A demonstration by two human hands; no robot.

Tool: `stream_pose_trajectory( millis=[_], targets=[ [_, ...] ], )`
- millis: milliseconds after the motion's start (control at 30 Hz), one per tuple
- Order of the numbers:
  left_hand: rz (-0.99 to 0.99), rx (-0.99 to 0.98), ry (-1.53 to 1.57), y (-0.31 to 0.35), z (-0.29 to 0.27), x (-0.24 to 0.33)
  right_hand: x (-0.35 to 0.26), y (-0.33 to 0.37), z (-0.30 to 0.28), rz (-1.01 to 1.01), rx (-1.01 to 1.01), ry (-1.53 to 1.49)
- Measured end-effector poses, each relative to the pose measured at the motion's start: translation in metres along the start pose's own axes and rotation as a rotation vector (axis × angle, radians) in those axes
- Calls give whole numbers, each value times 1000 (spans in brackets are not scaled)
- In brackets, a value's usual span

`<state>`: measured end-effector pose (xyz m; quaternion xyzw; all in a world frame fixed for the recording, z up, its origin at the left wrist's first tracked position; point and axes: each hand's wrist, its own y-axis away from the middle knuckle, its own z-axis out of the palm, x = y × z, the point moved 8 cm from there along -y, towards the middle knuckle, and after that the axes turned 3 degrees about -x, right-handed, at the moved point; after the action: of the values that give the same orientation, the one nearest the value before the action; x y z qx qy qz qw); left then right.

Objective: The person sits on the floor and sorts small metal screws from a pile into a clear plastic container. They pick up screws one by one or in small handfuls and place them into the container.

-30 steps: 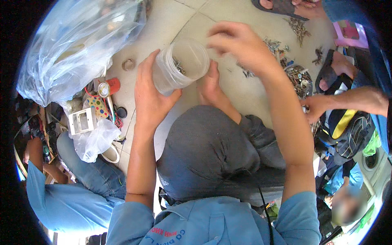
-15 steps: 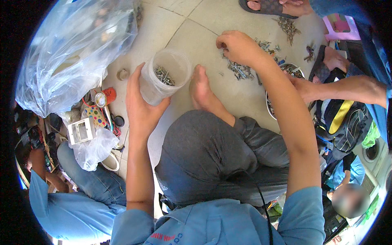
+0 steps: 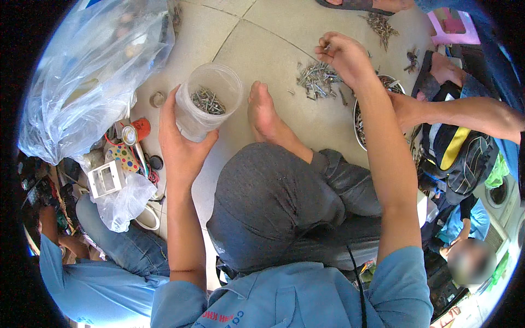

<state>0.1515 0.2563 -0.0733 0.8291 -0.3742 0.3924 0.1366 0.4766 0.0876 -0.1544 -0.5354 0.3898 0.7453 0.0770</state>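
My left hand (image 3: 183, 150) is wrapped round a clear plastic tub (image 3: 192, 121), tilted so that the heap of small metal screws (image 3: 208, 101) inside shows. Farther right, my right hand (image 3: 348, 59) is raised over a loose pile of screws (image 3: 317, 80) on the tiled floor. Its fingers are curled together with a small dark piece at their tips, too small to name. Partly behind my right forearm stands a round metal bowl (image 3: 358, 130) of small hardware, with another person's hand (image 3: 403, 111) at its rim.
A large clear plastic bag (image 3: 93, 82) fills the far left. Below it lie an orange can (image 3: 141, 128), a white frame (image 3: 106, 179) and a roll of tape (image 3: 157, 99). More screws (image 3: 383, 30) lie far right near a pink stool (image 3: 454, 27). People sit on both sides.
My right hand has lifted off the pile and moved right, its fingers turned up. The tub in my left hand has shifted slightly left as the view moved.
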Motion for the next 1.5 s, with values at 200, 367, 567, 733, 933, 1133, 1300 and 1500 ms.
stream_pose_trajectory(
  millis=[200, 367, 567, 733, 933, 1133, 1300, 1500],
  targets=[
    [-28, -3, 30, 1, -1, -4, -14, 23, 17, -283, 60, 939],
    [-14, -8, 34, -4, 1, 3, -5, 14, 43, -500, 13, 1413],
    [-24, -12, 46, -2, 0, 0, 0, -1, 32, -133, -117, 702],
    [-19, -5, 44, -1, 1, -2, -2, 4, 15, 86, -179, -395],
    [-9, -8, 35, -3, 1, 1, -14, 4, 45, -208, -292, 1287],
    [0, 11, 55, -1, -1, 0, 8, 8, 63, -309, -442, 1640],
    [-9, -20, 25, -5, -2, 7, 13, 9, 65, -280, -447, 1712],
    [1, -6, 24, -4, -3, 5, -6, 14, 51, -437, -413, 1509]
  ],
)
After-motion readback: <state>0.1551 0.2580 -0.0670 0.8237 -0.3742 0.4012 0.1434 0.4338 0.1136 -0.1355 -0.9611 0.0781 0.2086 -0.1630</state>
